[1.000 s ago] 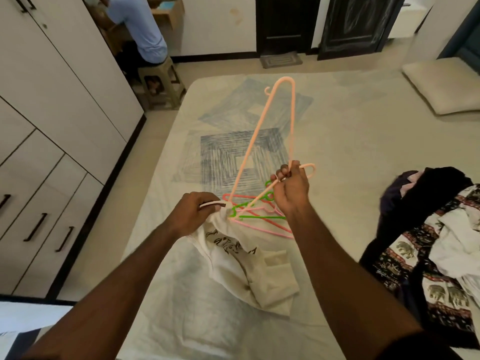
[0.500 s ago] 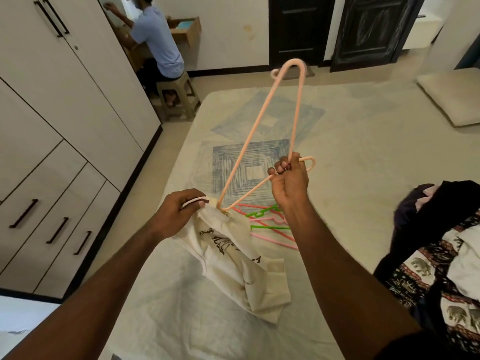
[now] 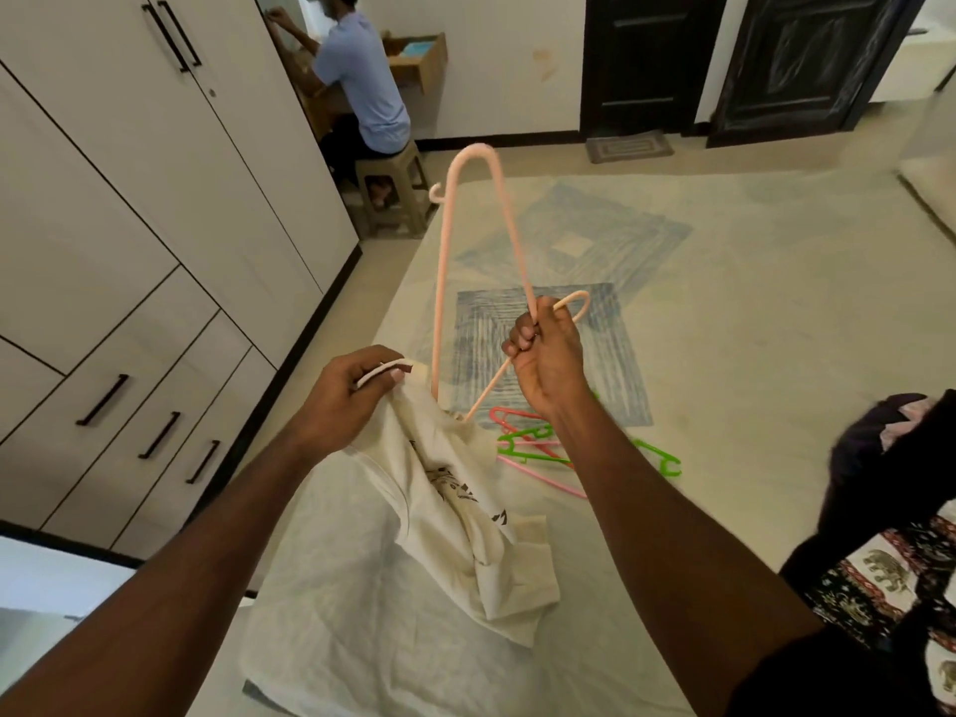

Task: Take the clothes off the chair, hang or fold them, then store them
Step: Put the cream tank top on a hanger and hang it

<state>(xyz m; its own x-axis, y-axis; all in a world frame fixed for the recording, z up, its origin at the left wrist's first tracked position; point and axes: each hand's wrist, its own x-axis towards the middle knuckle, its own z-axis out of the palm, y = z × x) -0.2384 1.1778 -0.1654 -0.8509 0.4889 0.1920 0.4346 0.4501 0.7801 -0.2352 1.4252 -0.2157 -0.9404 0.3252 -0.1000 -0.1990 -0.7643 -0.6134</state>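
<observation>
Single head-worn wide-angle view, aimed forward and down across a bed (image 3: 776, 313). Both forearms are framed close at the bottom. A wardrobe (image 3: 129, 261) is seen at left, doors (image 3: 646, 64) far ahead. Edges probably distorted; no second view is shared.

Beyond the hands, a person in blue (image 3: 364, 80) sits on a stool (image 3: 393, 191), with dark doors (image 3: 644, 59) further right.

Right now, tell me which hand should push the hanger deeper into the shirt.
The right hand, probably. It already grips the peach hanger near its hook, and one end sits inside the cream shirt. The left hand is busy pinching the collar open, so it should hold steady.
</observation>
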